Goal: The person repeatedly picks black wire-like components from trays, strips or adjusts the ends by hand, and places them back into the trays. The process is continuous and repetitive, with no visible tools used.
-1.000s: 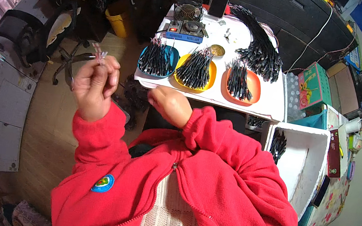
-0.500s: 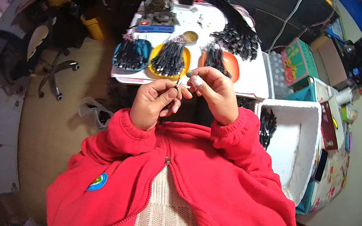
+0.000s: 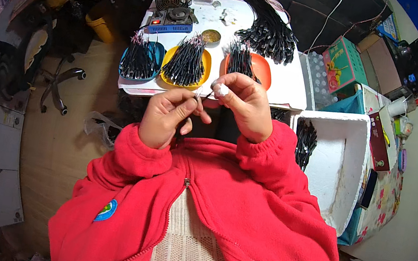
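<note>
My left hand [image 3: 168,116] pinches a thin black cable [image 3: 208,95] between thumb and fingertips, in front of the table's near edge. Close beside it, my right hand [image 3: 248,106], with white wrapping on its thumb, has thumb and index finger closed at the cable's other visible part. Its fingers hide most of what lies between them. Beyond the hands, short black cables with pale ends lie in bunches on a blue plate [image 3: 161,55], a yellow plate [image 3: 206,65] and an orange plate [image 3: 264,73].
A large bundle of black cables [image 3: 269,33] covers the table's far right. At the far left are a blue device with a red light [image 3: 170,28] and a small round tin [image 3: 211,37]. A white foam box [image 3: 332,168] stands to my right, black cables [image 3: 304,143] at its left side.
My hands stay together at the cable, the left fingers opening slightly and both hands shifting a little left in view. The whole view has shifted slightly as well.
</note>
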